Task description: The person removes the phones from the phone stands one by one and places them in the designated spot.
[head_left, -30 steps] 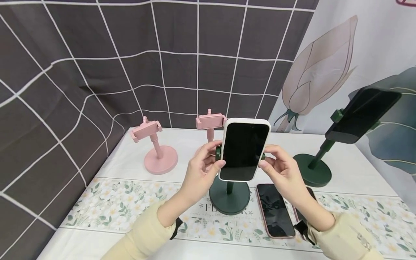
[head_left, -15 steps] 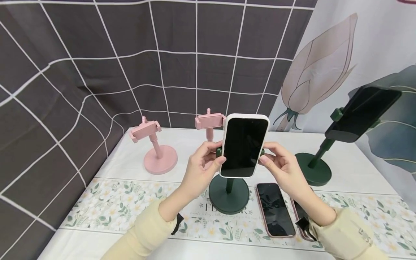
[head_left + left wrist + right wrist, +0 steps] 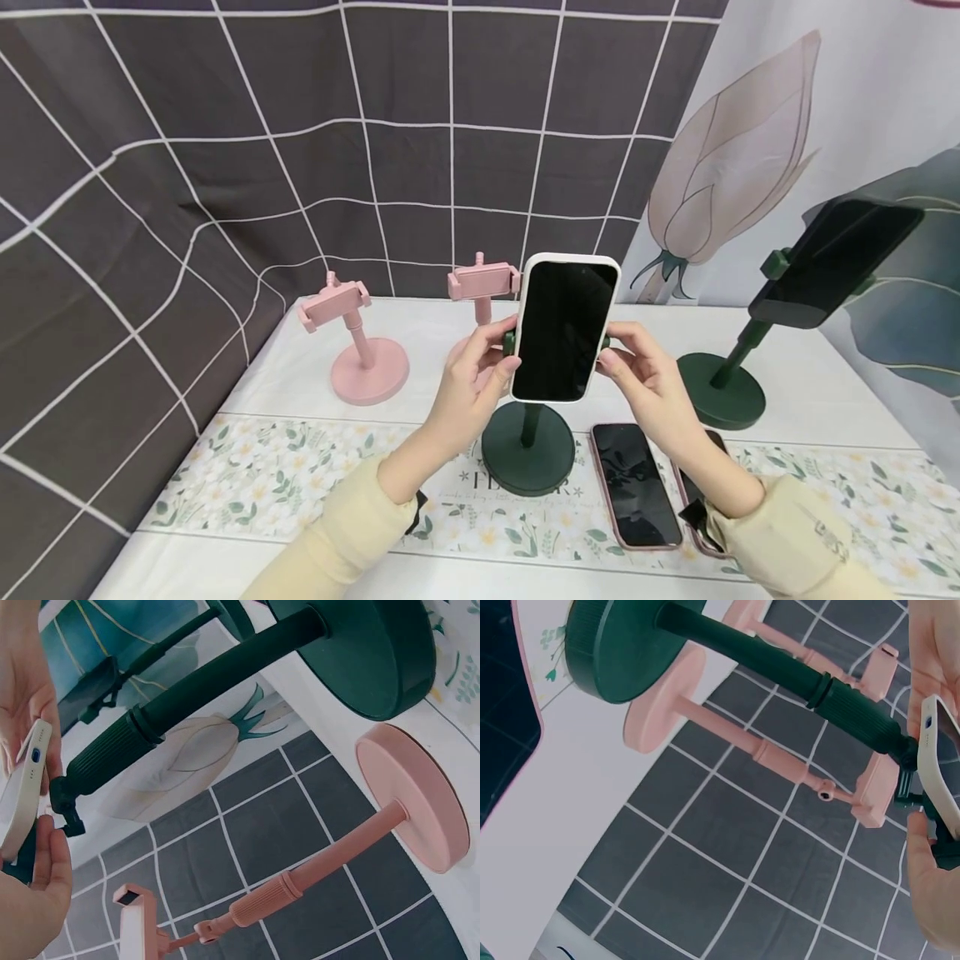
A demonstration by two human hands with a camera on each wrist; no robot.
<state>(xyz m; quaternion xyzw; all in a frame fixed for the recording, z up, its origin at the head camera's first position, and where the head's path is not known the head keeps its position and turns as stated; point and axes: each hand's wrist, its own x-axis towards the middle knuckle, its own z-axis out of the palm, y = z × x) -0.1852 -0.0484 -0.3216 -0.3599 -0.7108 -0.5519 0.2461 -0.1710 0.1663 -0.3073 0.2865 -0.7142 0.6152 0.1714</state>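
A smartphone (image 3: 564,329) in a white case sits upright in the clamp of a dark green phone stand (image 3: 528,450), its black screen facing me. My left hand (image 3: 467,387) grips the clamp's left side, thumb by the phone's edge and fingers behind. On the opposite side, my right hand (image 3: 651,387) pinches the clamp's right end between thumb and fingers. In the left wrist view, the green pole (image 3: 225,671) rises from the round base to a jointed head below the phone. The right wrist view shows the phone's white case (image 3: 934,769) between thumb and palm.
Two pink phone stands (image 3: 370,371) stand behind to the left, one partly hidden by my left hand. At right, another green stand (image 3: 720,392) holds a tilted black phone (image 3: 836,262). Two phones (image 3: 637,487) lie on the floral cloth (image 3: 277,475), one partly under my right wrist.
The phone and clamp have risen a little above the green base, which stays in place. Both hands have moved slightly upward with them, keeping their grip.
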